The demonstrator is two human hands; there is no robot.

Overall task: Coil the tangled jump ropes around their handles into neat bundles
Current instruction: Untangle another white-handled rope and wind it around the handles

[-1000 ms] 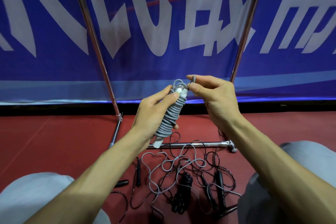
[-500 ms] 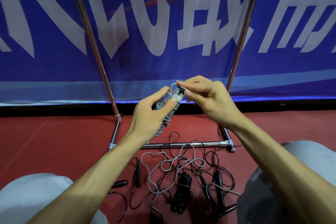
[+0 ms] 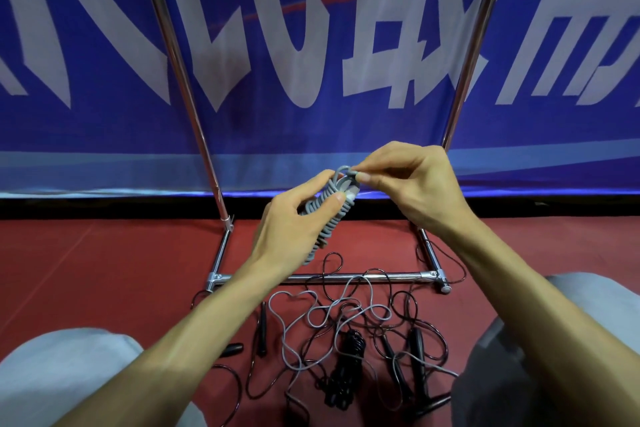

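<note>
grey bundle held above the floor. left hand grips across its coils; right hand pinches the rope end at the top. probably light, springy cord: clamp over the wraps or it unwinds. count: one grey bundle, one loose grey rope, one black bundle, at least four black handles; loose black ropes too tangled to count.

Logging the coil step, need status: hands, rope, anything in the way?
Left hand grips the grey coiled bundle. Right hand pinches the rope end at its top. Tangled ropes lie on the floor below, clear of both hands.
</note>
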